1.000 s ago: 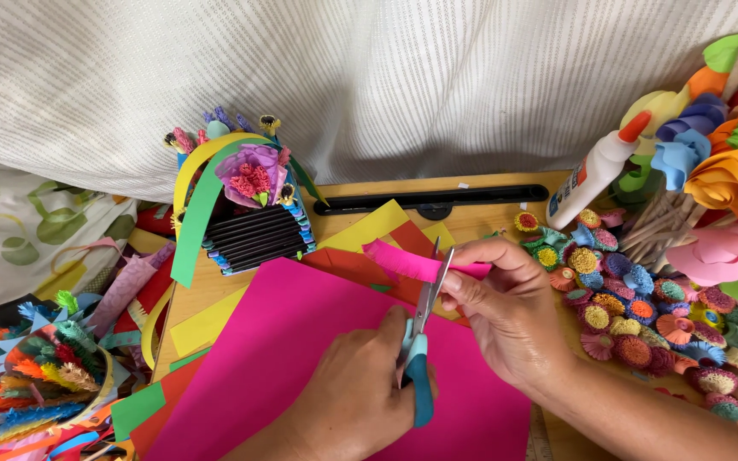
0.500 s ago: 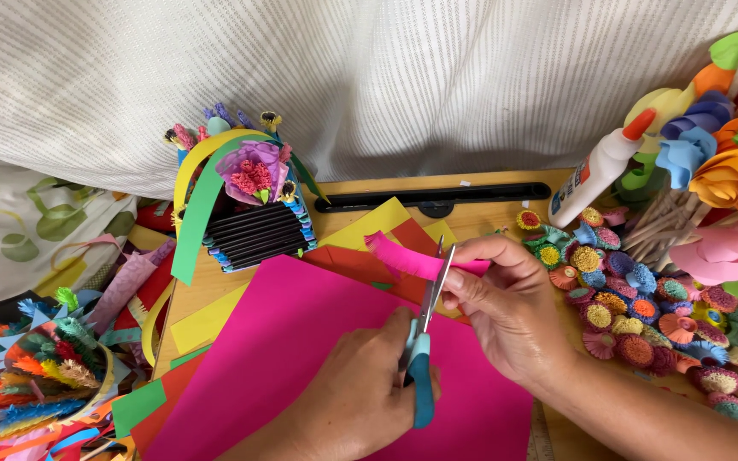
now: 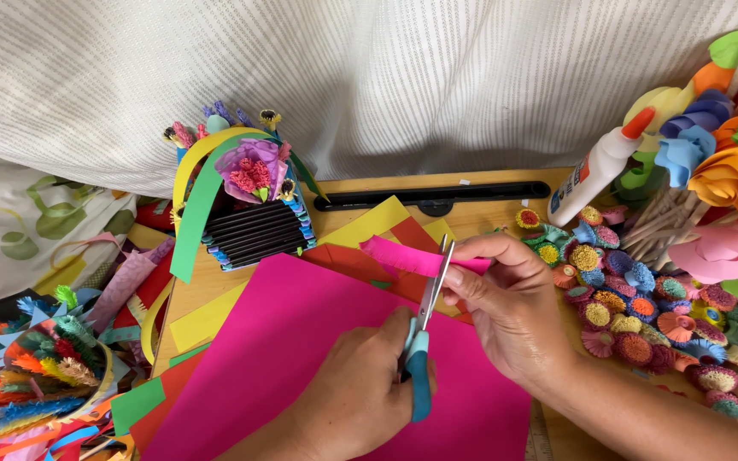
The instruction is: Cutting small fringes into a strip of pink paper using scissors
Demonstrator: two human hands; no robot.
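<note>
Two hands work above a large pink paper sheet lying on the wooden table. Left hand is curled around the blue handles of a pair of scissors, fingers through the loops, blades pointing up and away from the body. Right hand pinches one end of a pink paper strip between thumb and fingertips, so the strip juts out leftward, level and taut, across the blades. Blades look nearly closed on the strip's edge; the exact gap cannot be told. The strip's free part shows fine parallel cuts, a fringe, and holding it clear of the table leaves room for the blades to close.

Surroundings: red and yellow sheets fan out under the pink one. A small basket of dark rolled strips with a paper flower stands behind, against the white curtain. A white glue bottle with an orange cap leans at right, near wooden sticks. Many small fringed paper rosettes lie just beside the right wrist. Bright fringed scraps are heaped at far left.
</note>
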